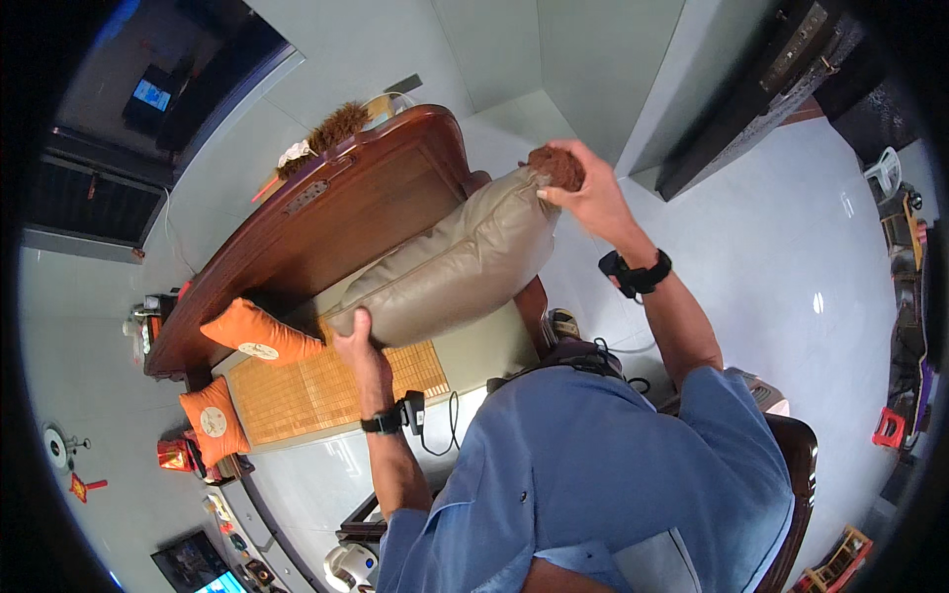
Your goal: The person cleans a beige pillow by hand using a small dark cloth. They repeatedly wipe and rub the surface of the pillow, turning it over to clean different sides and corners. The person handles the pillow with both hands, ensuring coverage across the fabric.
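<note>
A large olive-grey leather-like cushion [460, 259] is held up at a slant above the seat of a dark wooden sofa [356, 215]. My left hand [359, 352] grips its lower left corner, thumb on top. At its upper right end, my right hand [589, 189] grasps a bunched reddish-brown cloth [556, 169] together with the cushion's corner. Both wrists wear black straps with small devices. Two orange pillows [259, 333] lie at the left of the sofa, one near the backrest and one at the far end. A woven bamboo mat [296, 396] covers part of the seat.
A brown duster [337, 127] and white crumpled material [294, 154] lie behind the backrest. A dark wooden chair [793, 445] stands at the right. A white device [348, 567] is at the bottom left. Cables hang near my waist. At far right stands a red stool [888, 428].
</note>
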`<state>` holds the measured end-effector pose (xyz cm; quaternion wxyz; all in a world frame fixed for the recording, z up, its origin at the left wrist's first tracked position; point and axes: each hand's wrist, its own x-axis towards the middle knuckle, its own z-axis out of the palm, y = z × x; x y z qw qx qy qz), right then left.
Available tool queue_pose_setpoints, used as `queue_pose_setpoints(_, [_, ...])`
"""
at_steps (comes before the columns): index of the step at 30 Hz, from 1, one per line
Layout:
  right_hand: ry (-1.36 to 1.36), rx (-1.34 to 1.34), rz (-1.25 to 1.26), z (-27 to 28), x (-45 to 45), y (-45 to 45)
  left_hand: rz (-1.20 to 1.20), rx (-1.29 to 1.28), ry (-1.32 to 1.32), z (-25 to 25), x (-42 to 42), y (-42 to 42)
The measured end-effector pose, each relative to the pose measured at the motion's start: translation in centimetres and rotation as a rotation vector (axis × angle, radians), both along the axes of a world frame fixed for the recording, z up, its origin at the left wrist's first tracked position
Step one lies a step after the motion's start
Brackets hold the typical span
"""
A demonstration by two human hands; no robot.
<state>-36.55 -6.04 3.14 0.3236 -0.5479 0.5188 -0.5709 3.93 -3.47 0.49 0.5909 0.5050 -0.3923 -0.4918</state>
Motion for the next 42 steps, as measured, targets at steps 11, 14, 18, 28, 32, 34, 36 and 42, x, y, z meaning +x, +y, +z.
queue_pose_setpoints(11, [0.492, -0.329, -0.253, -0.4, 7.3, 2.3, 0.075, 0.17, 0.102, -3.0, -3.6, 1.9])
queue_pose_setpoints(14, [0.647, -0.522, 0.186, 1.9, 14.0, 4.0, 0.017, 0.167, 0.174, -3.1, -4.3, 2.2])
queue_pose_setpoints(18, [0.742, -0.653, 0.254, -1.6, 18.9, 3.9, -0.044, 0.105, 0.135, -3.6, -5.2, 2.5])
queue_pose_setpoints(28, [1.121, -0.319, -0.255, -8.5, -0.2, -2.6, -0.013, 0.103, 0.104, -7.9, -0.4, 2.0])
queue_pose_setpoints(32, [0.522, 0.07, -0.404, -7.3, -7.1, -3.0, -0.011, 0.146, 0.136, -6.4, 0.9, 1.8])
queue_pose_setpoints(34, [0.304, -0.12, -0.412, -6.8, -6.1, -1.8, 0.006, 0.14, 0.129, -6.0, 0.5, 2.0])
queue_pose_setpoints(36, [0.192, -0.208, -0.254, -5.5, -2.3, -0.9, 0.019, 0.153, 0.127, -5.3, -0.4, 2.2])
queue_pose_setpoints(42, [0.318, -0.101, -0.247, -4.0, 2.4, -1.5, -0.169, 0.129, 0.114, -6.4, 0.5, 2.0])
